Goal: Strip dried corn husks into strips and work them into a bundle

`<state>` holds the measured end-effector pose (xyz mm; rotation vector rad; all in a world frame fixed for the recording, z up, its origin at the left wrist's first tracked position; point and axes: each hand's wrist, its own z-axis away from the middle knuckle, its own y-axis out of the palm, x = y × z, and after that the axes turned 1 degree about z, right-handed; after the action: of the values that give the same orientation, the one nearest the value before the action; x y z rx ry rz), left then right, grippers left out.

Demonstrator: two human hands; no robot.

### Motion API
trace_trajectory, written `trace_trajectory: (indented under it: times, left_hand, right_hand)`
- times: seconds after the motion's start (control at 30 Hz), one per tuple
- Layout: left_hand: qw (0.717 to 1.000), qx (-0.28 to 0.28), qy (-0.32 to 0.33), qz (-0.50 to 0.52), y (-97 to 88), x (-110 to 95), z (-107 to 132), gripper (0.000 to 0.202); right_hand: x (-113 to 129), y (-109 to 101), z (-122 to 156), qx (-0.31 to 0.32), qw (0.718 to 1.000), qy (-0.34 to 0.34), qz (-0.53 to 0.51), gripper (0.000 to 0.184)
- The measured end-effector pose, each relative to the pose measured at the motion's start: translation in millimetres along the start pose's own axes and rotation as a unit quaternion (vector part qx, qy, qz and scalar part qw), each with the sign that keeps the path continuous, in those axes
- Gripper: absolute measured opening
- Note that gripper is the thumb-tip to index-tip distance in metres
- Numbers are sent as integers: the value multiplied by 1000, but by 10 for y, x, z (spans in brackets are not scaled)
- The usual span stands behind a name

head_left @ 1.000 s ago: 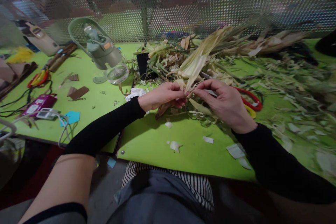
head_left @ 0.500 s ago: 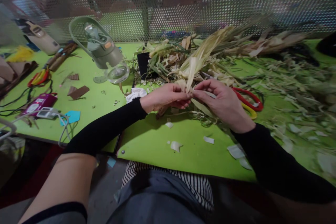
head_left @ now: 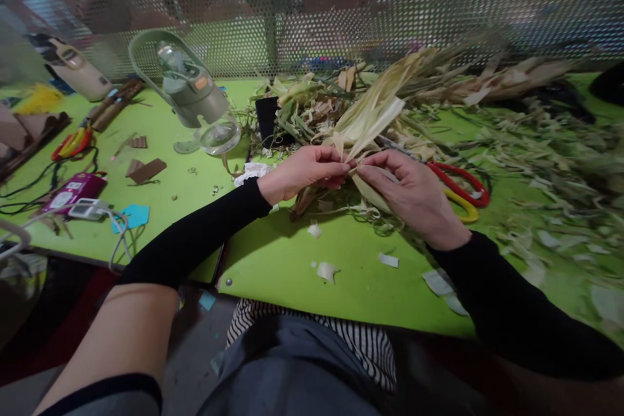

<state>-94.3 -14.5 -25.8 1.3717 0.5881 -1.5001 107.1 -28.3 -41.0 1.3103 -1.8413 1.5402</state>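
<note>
Both hands — left hand [head_left: 305, 175] and right hand [head_left: 414, 192] — pinch the husk [head_left: 363, 123] base at frame centre, above the worktop [head_left: 292, 260]. Likely light, dry, tear-prone — grip near the base.

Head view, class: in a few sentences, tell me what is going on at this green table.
A person in black sleeves pinches the base of a pale leaf bundle between left hand and right hand, just above the green table. The bundle fans up and away from them. A pile of dried leaves lies behind, scissors lie beside the right hand, and scraps dot the near edge.
</note>
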Motion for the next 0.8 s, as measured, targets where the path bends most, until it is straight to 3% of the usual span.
trace_trajectory:
  times: [0.07, 0.17, 0.27, 0.33, 0.43, 0.57, 0.67, 0.8]
  left_hand:
    - [999, 37, -21, 8, -15, -14, 1, 12]
    - [997, 35, -35, 53, -12, -53, 15, 13]
    - [994, 14, -51, 100, -1, -95, 32, 17]
    - [991, 8, -56, 117, -2, -110, 36, 21]
    - [992, 7, -54, 111, -9, -106, 29, 23]
    - [995, 11, -62, 83, 5, -83, 22, 24]
    - [998, 13, -45, 40, 36, -67, 35, 22]
    - [986, -23, 47, -160, 71, -27, 67, 21]
  right_hand:
    - [-26, 7, -3, 11, 1000, 26, -14, 27]
    - [-85, 22, -5, -1, 1000, 15, -10, 25]
    - [-98, -2, 11, -53, 991, -104, 63, 28]
    - [-67, -46, 39, -84, 962, -209, 156, 36]
    - [-5, -118, 86, -106, 911, -294, 271, 24]
    - [36, -167, 116, -98, 880, -321, 335, 18]
    - [57, -159, 127, -108, 844, -381, 362, 25]
    - [82, -94, 128, -73, 830, -391, 391, 22]
